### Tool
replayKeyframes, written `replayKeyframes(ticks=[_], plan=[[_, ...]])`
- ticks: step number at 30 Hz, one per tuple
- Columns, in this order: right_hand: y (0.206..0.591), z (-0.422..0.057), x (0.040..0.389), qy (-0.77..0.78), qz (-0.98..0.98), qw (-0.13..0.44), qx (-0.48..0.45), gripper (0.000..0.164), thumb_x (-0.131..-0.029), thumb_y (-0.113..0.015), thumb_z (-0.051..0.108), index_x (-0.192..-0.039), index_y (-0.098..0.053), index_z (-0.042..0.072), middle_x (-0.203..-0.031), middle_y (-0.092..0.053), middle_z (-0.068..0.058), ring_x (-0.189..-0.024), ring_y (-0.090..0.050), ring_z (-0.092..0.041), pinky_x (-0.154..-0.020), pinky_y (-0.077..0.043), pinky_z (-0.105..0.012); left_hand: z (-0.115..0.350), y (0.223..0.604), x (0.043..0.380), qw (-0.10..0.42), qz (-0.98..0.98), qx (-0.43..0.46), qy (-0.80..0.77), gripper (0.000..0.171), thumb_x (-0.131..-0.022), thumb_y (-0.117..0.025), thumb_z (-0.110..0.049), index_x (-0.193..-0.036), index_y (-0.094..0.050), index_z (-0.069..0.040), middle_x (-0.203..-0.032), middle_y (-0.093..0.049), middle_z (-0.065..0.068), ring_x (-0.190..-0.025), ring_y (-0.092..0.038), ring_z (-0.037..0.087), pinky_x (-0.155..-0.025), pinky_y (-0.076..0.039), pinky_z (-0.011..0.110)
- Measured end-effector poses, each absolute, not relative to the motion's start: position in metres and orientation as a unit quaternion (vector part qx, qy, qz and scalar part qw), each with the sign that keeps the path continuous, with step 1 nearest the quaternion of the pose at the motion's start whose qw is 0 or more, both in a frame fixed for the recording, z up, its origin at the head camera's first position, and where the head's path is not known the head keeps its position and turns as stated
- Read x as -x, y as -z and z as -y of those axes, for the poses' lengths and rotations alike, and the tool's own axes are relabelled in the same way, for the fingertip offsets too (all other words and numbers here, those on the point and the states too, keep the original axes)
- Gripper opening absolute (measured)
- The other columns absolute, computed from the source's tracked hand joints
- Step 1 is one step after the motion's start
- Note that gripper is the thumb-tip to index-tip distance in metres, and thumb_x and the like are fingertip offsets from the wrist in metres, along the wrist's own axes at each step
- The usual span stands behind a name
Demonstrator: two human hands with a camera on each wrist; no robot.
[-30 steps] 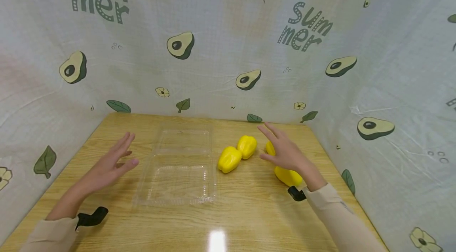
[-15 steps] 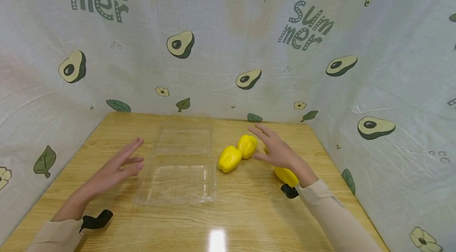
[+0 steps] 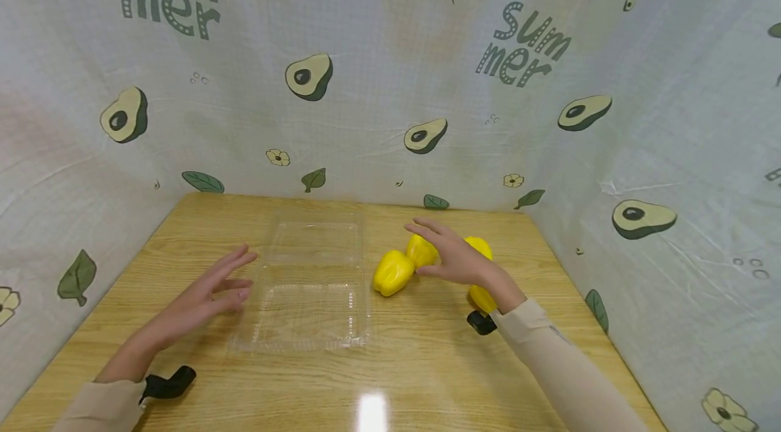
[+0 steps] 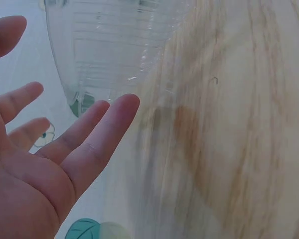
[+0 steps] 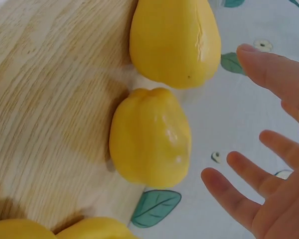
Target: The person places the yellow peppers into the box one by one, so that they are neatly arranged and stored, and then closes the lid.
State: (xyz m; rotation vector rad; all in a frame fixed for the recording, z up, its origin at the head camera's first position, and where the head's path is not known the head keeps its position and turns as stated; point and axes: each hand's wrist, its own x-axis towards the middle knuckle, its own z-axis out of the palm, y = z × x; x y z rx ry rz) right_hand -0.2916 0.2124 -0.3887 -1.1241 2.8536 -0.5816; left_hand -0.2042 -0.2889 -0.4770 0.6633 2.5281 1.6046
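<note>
On the wooden table lies an opened clear plastic clamshell box (image 3: 305, 310), its two halves spread one behind the other. My left hand (image 3: 201, 293) hovers at its left side, fingers extended and holding nothing; the left wrist view shows the ribbed box wall (image 4: 109, 50) beyond the fingertips. Over the yellow bell peppers hangs my right hand (image 3: 454, 259), fingers spread, nothing in them. One bell pepper (image 3: 393, 273) is left of that hand, another (image 3: 421, 252) is partly covered by it. Two more appear in the right wrist view, a nearer pepper (image 5: 149, 139) and a farther one (image 5: 174, 40).
Behind and beside the wooden table (image 3: 403, 364) hangs a pale cloth (image 3: 366, 93) printed with avocados and leaves. It meets the table's back and right edges. Each wrist carries a black camera mount, such as the left one (image 3: 169, 382).
My right hand has drifted left, from the right-hand peppers toward the middle pair. My left hand has moved slightly right and nearer the clamshell box. Peppers and box have stayed put.
</note>
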Motion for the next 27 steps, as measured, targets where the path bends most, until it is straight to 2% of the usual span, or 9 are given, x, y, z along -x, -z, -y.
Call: replayKeyframes(ticks=[4, 8, 11, 19, 23, 27], plan=[[0.39, -0.206, 0.293, 0.174, -0.911, 0.021, 0.372, 0.089, -0.092, -0.087, 0.019, -0.166, -0.038, 0.018, -0.173, -0.029, -0.014, -0.156, -0.032, -0.04, -0.12, -0.037, -0.062, 0.287, 0.479, 0.202, 0.049, -0.812, -0.22, -0.539, 0.067, -0.11, -0.059, -0.011, -0.169, -0.028, -0.014, -0.177, -0.004, 0.019, -0.138, -0.05, 0.047, -0.09, -0.061, 0.032], [0.392, -0.2, 0.295, 0.173, -0.909, 0.036, 0.377, 0.087, -0.092, -0.086, 0.018, -0.165, -0.039, 0.018, -0.173, -0.029, -0.012, -0.157, -0.032, -0.04, -0.12, -0.038, -0.062, 0.286, 0.481, 0.201, 0.046, -0.814, -0.225, -0.533, 0.063, -0.11, -0.059, -0.011, -0.167, -0.032, -0.018, -0.176, -0.008, 0.022, -0.137, -0.057, 0.031, -0.091, -0.061, 0.031], [0.392, -0.195, 0.296, 0.179, -0.907, 0.05, 0.377, 0.085, -0.092, -0.086, 0.017, -0.164, -0.041, 0.017, -0.173, -0.029, -0.012, -0.157, -0.032, -0.04, -0.12, -0.038, -0.061, 0.286, 0.482, 0.2, 0.044, -0.814, -0.23, -0.532, 0.061, -0.11, -0.058, -0.011, -0.166, -0.035, -0.018, -0.175, -0.011, 0.022, -0.135, -0.059, 0.024, -0.09, -0.061, 0.031], [0.393, -0.186, 0.298, 0.181, -0.904, 0.091, 0.377, 0.081, -0.093, -0.085, 0.013, -0.163, -0.043, 0.016, -0.173, -0.029, -0.014, -0.157, -0.031, -0.04, -0.12, -0.038, -0.06, 0.286, 0.484, 0.2, 0.057, -0.805, -0.224, -0.547, 0.057, -0.11, -0.058, -0.011, -0.163, -0.037, -0.007, -0.175, -0.011, 0.022, -0.134, -0.059, 0.018, -0.091, -0.061, 0.032], [0.395, -0.181, 0.299, 0.184, -0.899, 0.11, 0.382, 0.077, -0.093, -0.084, 0.009, -0.161, -0.047, 0.015, -0.172, -0.03, -0.016, -0.156, -0.032, -0.039, -0.12, -0.039, -0.058, 0.287, 0.486, 0.199, 0.066, -0.797, -0.222, -0.558, 0.056, -0.11, -0.057, -0.01, -0.163, -0.037, -0.006, -0.175, -0.012, 0.021, -0.134, -0.059, 0.013, -0.091, -0.062, 0.034], [0.396, -0.176, 0.299, 0.18, -0.895, 0.116, 0.391, 0.075, -0.092, -0.083, 0.006, -0.159, -0.049, 0.012, -0.17, -0.033, -0.018, -0.154, -0.036, -0.039, -0.12, -0.04, -0.057, 0.29, 0.487, 0.199, 0.077, -0.791, -0.219, -0.566, 0.061, -0.11, -0.058, -0.01, -0.166, -0.032, -0.012, -0.171, -0.024, 0.018, -0.134, -0.059, 0.012, -0.091, -0.062, 0.035]])
